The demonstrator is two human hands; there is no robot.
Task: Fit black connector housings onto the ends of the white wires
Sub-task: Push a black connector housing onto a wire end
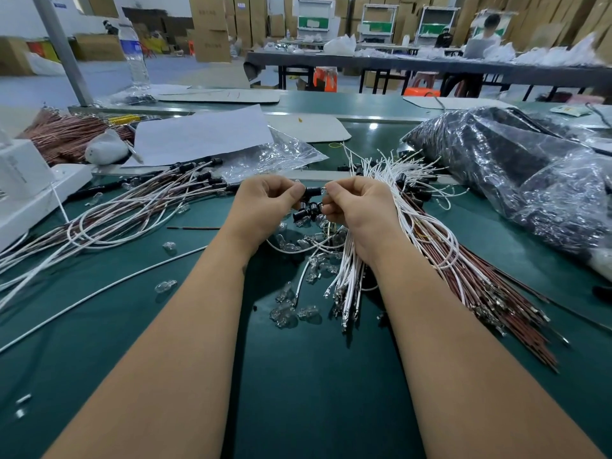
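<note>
1. Black connector housing (310, 191) over a dark green table mat (298, 376).
2. White wires (351, 270) lie beside reddish-brown wires (490, 286).
3. Clear glass bulbs (288, 309); white paper sheet (198, 134).

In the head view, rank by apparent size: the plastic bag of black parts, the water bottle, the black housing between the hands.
1. Plastic bag of black parts, largest by far.
2. Water bottle, though it stands farther back, so it looks smaller than it is.
3. Black housing, smallest, pinched between left hand and right hand.

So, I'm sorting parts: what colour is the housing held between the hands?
Black housing, pinched between both hands, clearest in the head view.
</note>
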